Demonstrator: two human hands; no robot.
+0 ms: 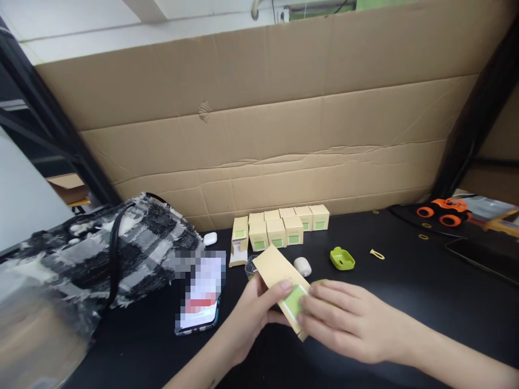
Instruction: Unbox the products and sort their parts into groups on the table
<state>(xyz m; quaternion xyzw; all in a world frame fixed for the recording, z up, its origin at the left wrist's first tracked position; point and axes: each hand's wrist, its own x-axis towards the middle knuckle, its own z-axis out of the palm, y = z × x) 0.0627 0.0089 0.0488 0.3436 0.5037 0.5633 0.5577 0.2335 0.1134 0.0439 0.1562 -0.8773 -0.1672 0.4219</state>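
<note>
Head — black tabletop (413, 281), cardboard backing (275, 135)

Surface (441, 294): black
Small tan cartons (277, 236): clustered at the back, green labels facing front
Open carton (239, 246): at the cluster's left end
White earbud cases (302, 266): one before the cartons, one beside the patchwork bag (150, 243)
Lime silicone cover (341, 260): right of the cartons
Yellow strap (377, 254): near the cover
Smartphone (198, 319): lit, beside the bag
Toy truck (446, 210): orange-wheeled, back right
</note>
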